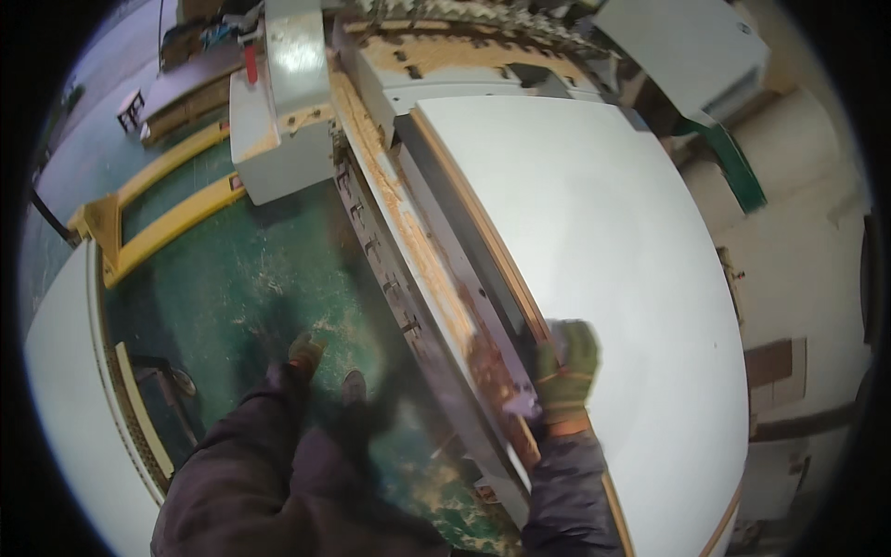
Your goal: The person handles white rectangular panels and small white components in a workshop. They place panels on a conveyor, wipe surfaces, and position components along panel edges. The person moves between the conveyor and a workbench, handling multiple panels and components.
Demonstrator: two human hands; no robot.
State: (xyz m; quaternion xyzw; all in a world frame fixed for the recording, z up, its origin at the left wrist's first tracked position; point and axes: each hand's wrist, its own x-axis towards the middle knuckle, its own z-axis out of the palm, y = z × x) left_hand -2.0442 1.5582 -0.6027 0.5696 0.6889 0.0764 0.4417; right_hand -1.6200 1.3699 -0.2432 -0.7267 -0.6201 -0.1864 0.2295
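A large white panel (pixel 631 232) with light brown edges lies along the right side of a long machine bed. My right hand (pixel 568 376), in a green glove with an orange cuff, grips this panel by its near left edge, fingers over the top face. Its thumb side is partly hidden. My left hand (pixel 306 356), gloved too, hangs low over the green floor beside my leg, away from the panel. It is small and blurred, so its fingers do not show clearly.
A sawdust-covered rail (pixel 408 223) runs along the machine beside the panel. A grey machine housing (pixel 288 158) stands at its far end. Yellow pallet-jack forks (pixel 172 237) lie at the left, near another white panel stack (pixel 70 362). A shoe (pixel 353 385) shows on the floor.
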